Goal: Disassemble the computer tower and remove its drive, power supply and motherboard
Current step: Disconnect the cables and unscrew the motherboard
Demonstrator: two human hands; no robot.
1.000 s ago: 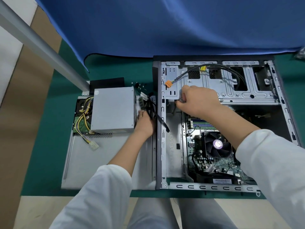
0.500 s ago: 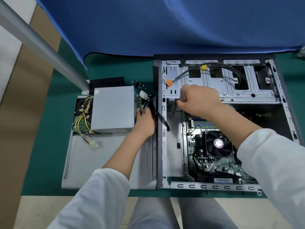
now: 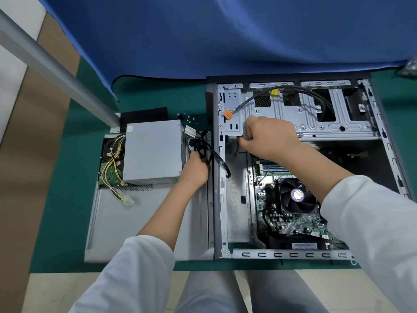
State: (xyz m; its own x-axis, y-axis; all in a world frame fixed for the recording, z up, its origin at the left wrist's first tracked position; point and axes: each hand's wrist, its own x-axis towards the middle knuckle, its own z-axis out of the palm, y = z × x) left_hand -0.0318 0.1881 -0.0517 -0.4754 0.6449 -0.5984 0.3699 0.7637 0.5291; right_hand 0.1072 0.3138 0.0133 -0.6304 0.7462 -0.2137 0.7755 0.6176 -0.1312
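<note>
The open computer tower (image 3: 300, 255) lies on its side at the right, its motherboard (image 3: 297, 224) with a black fan (image 3: 296, 196) still inside. The grey power supply (image 3: 154, 151) sits outside on the removed side panel (image 3: 135, 224), over a drive (image 3: 110, 170) with yellow wires. My left hand (image 3: 195, 169) grips a bundle of black cables (image 3: 203, 145) between the power supply and the case. My right hand (image 3: 268, 136) is curled on the edge of the metal drive cage (image 3: 320, 125); what its fingers pinch is hidden.
Several small screws (image 3: 189, 117) lie behind the power supply on the green mat (image 3: 67, 177). A cable with an orange plug (image 3: 228, 115) arcs across the cage. A blue cloth (image 3: 225, 37) hangs behind, and a grey metal post (image 3: 56, 71) slants at the left.
My left hand has slid slightly away from me along the black cables. My right hand has stayed at the drive cage edge.
</note>
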